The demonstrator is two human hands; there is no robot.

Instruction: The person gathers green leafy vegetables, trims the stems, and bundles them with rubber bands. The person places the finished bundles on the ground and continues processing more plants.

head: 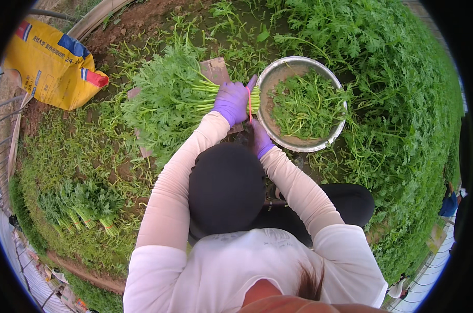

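Purple gloves cover both hands. My left hand (231, 101) grips a bunch of leafy greens with lobed leaves, like crown daisy (166, 94), around its stems. The leaves spread to the left and the cut stem ends point right. A pink elastic band (250, 101) runs across the stems near their ends. At the band's lower end is my right hand (261, 137), its fingertips pinching the band, though partly hidden. A board (215, 69) lies beneath the bunch. Just right of the stem ends stands a round metal basin (302, 148) with loose leaves and stems (308, 105) inside.
Uncut greens (392, 78) grow densely along the right. A yellow printed sack (52, 66) lies at upper left. Several banded bunches (84, 205) rest on the littered ground at lower left. My bent knee (226, 187) is below the hands. Other people (449, 201) appear at the right rim.
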